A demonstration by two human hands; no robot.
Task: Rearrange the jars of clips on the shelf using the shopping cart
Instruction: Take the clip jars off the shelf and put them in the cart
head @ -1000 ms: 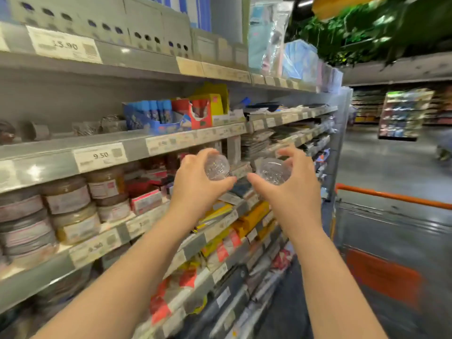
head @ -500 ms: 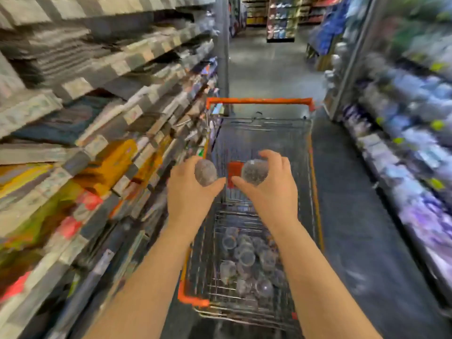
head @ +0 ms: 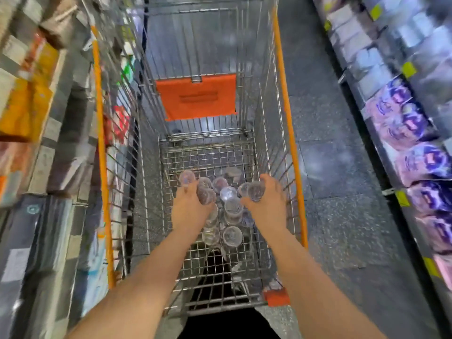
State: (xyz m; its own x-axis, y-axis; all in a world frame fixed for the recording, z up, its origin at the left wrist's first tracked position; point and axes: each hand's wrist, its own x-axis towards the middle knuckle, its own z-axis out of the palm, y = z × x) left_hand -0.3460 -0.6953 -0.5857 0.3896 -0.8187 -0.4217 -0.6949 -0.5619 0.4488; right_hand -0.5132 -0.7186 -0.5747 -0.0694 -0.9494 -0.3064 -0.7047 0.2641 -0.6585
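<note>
I look straight down into a wire shopping cart with orange rims. Both my arms reach into its basket. My left hand grips a small clear jar low over the pile. My right hand grips another clear jar at about the same height. Several more clear round jars lie heaped on the cart's wire floor between and under my hands. What is inside the jars is too blurred to tell.
An orange fold-down flap hangs across the far part of the cart. Shelves of boxed goods stand close on the left. Purple packets fill the shelf across the grey aisle floor on the right.
My view has swung from the left shelf down into the cart. Both hands, each still holding a jar, have dropped from chest height into the basket, just above the heap.
</note>
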